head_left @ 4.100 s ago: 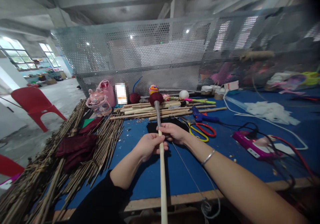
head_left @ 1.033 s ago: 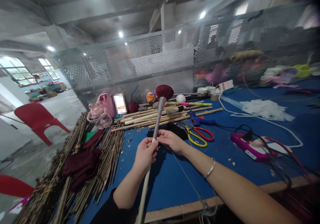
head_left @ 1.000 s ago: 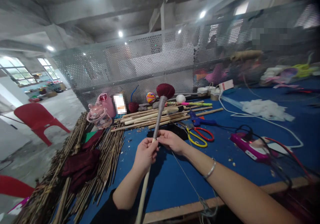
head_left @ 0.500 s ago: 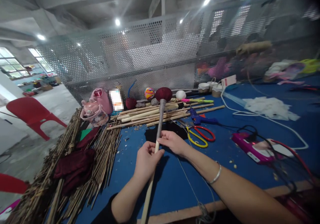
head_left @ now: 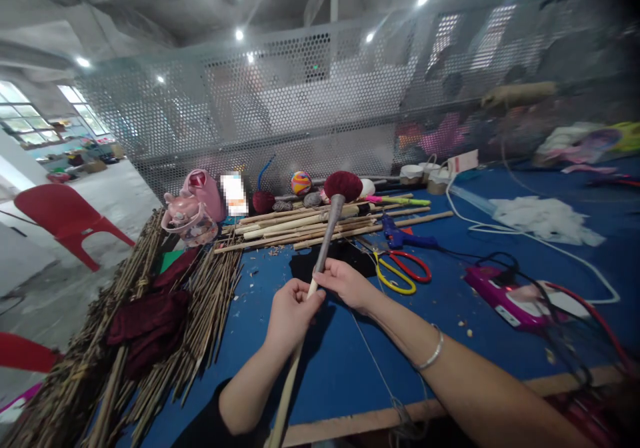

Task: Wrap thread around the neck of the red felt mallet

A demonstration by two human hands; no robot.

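Observation:
A pale wooden stick (head_left: 289,388) slants away from me over the table, topped by a dark red round head (head_left: 343,187). Grey yarn (head_left: 327,238) covers its upper part below the head. My left hand (head_left: 293,311) is closed around the bare wood just under the wrapping. Just above it, my right hand (head_left: 343,281) pinches the stick at the lower end of the grey yarn. From there a thin grey strand (head_left: 373,355) runs down to a loose tangle of yarn (head_left: 403,413) at the table's front edge. Black cloth (head_left: 300,266) lies behind my hands.
Scissors (head_left: 395,281) with yellow and red handles and a blue glue gun (head_left: 400,235) lie right of centre. Peeled sticks (head_left: 280,228) lie across the back. Bundled twigs (head_left: 210,321) and dark red cloth (head_left: 150,328) are at left, a purple power strip (head_left: 500,298) at right.
The stick has tilted further, its red head shifting right and its lower end left. Both hands keep their grip at nearly the same place.

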